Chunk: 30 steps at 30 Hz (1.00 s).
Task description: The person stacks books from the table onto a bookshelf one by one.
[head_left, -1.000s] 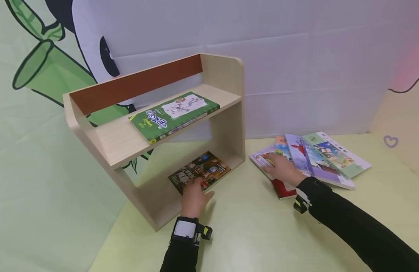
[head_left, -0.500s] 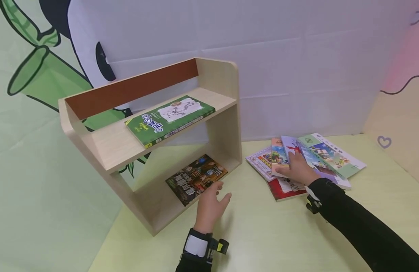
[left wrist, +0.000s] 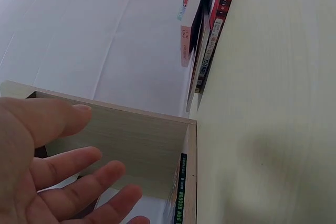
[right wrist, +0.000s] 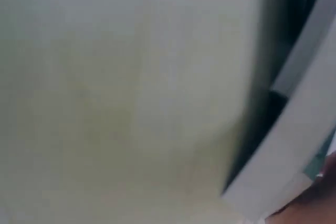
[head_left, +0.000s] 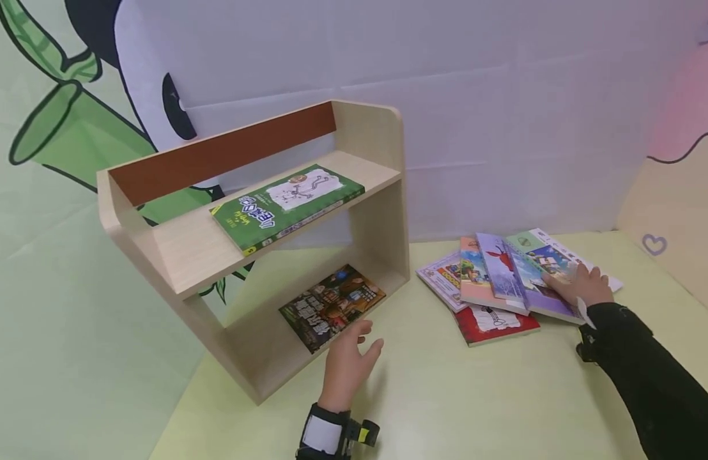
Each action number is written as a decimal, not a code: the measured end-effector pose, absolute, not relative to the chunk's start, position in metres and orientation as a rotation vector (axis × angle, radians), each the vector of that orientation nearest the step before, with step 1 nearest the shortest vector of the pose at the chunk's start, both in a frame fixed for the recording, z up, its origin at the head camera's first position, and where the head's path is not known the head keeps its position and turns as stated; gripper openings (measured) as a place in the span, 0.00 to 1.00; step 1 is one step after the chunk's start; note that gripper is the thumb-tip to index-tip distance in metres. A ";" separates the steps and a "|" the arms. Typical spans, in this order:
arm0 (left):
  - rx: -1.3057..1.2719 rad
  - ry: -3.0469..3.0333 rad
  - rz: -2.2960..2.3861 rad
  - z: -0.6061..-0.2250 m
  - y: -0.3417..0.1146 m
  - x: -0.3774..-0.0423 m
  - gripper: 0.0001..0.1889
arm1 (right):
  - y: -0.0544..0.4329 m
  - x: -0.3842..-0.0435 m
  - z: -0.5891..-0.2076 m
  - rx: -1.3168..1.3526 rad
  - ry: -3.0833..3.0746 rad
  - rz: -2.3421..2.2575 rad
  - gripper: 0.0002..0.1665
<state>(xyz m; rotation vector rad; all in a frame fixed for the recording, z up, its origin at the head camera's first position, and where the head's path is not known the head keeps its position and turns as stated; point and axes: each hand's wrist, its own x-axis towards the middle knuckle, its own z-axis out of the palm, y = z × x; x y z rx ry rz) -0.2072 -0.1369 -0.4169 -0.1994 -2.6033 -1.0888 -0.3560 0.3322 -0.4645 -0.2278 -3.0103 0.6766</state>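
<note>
The pale green book (head_left: 552, 259) with a picture on its cover lies at the far end of a fanned pile, to the right of the bookshelf (head_left: 379, 223) and well apart from it. Your right hand (head_left: 586, 287) lies over the near end of this book and over part of the purple-blue book (head_left: 535, 291) that overlaps it on the side facing the bookshelf. The thumb points toward the bookshelf and the other fingers bend over the cover; you cannot tell from the head view whether they pinch anything, and the right wrist view is too blurred to settle it. Coming back toward the bookshelf, you have the lilac book (head_left: 500, 268) with a red figure, then the orange book (head_left: 475, 275), then the violet-edged book (head_left: 443, 278), nearest the bookshelf. The red book (head_left: 494, 324), with a drawing on a white patch, sticks out from under the pile. Your left hand (head_left: 345, 367) hovers just in front of the bookshelf's lower shelf, its fingers spread and loosely bent, the thumb held apart. Near it, the dark book (head_left: 333, 306) lies flat on that lower shelf; the bookshelf's upper shelf carries a green book (head_left: 287, 204), also flat. Bookshelf and pile stand on the pale desk (head_left: 446, 396). Behind the bookshelf hangs a lilac cloth (head_left: 503, 128), creased across, with green cartoon shapes (head_left: 95, 140) to the bookshelf's left.
</note>
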 end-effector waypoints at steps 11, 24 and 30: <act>-0.237 -2.637 -1.128 -0.426 -0.127 -0.210 0.19 | 0.338 -0.327 -0.450 -0.062 -3.076 0.457 0.61; -0.278 -2.681 -1.070 -0.424 -0.120 -0.212 0.18 | 0.315 -0.332 -0.431 0.258 -3.065 0.157 0.29; -0.294 -2.683 -1.124 -0.423 -0.115 -0.214 0.18 | 0.311 -0.331 -0.415 0.182 -3.183 0.284 0.20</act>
